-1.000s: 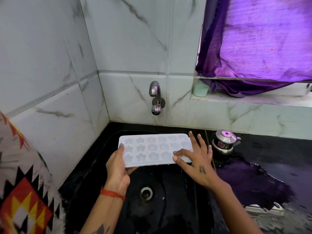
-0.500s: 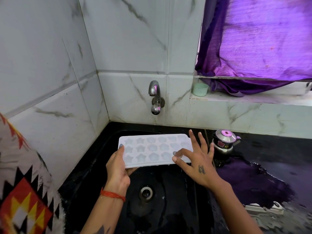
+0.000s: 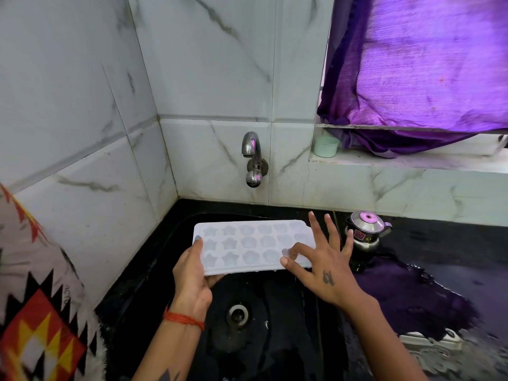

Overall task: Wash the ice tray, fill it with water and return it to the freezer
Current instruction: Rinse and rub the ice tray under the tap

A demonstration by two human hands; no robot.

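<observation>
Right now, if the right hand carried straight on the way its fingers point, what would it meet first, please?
Probably the white marble-tiled wall behind the black sink; the right hand points up-and-back past the small steel kettle. Depth is unclear.

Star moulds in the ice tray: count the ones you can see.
6, in the two leftmost columns of the ice tray, three rows each, beside the left hand. The rest look rounder; the right hand hides some cavities at the right end.
</observation>
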